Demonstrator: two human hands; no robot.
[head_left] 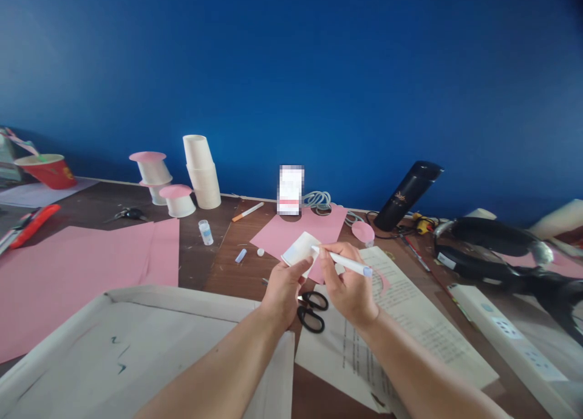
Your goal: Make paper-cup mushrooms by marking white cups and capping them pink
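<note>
Paper cup in my left hand, pen in my right hand, scissors on the table beside my left hand, printed pages under my right arm, phone behind the cup, stacked cups back left, flask back right.

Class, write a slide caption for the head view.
Left hand holds a white cup; right hand points a white pen at it.

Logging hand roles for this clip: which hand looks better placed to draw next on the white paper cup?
Probably the right hand: it holds the slim white pen, tip pointing at the side of the white paper cup. The left hand is occupied holding the cup.
</note>
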